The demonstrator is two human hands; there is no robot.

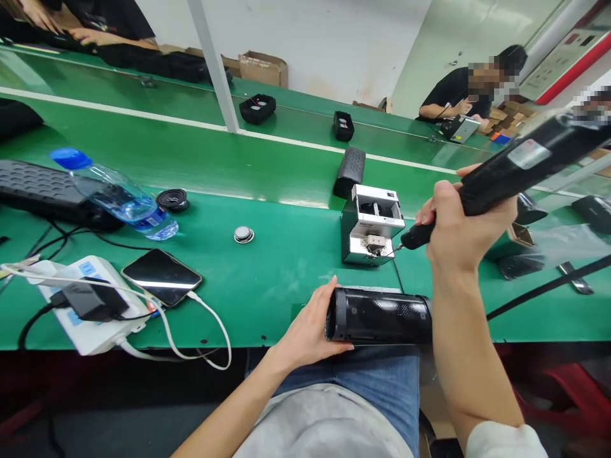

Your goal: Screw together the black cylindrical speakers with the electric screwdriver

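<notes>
My right hand (470, 226) is wrapped around a black electric screwdriver (508, 162), held up at a slant. Its thin bit reaches the front of a small silver and black screw feeder (375, 226); whether a screw sits on the bit is too small to tell. Near the table's front edge, my left hand (312, 324) grips the left end of a black cylindrical speaker housing (382, 316) with perforated patches. The housing lies on its side, and my right forearm covers its right end.
Left on the green table (267, 286) are a water bottle (124, 197), a phone (162, 277), a white power strip (90, 305) with loose cables, and a small round metal part (244, 234). Black parts (258, 108) stand on the conveyor beyond. Co-workers (453, 95) sit across.
</notes>
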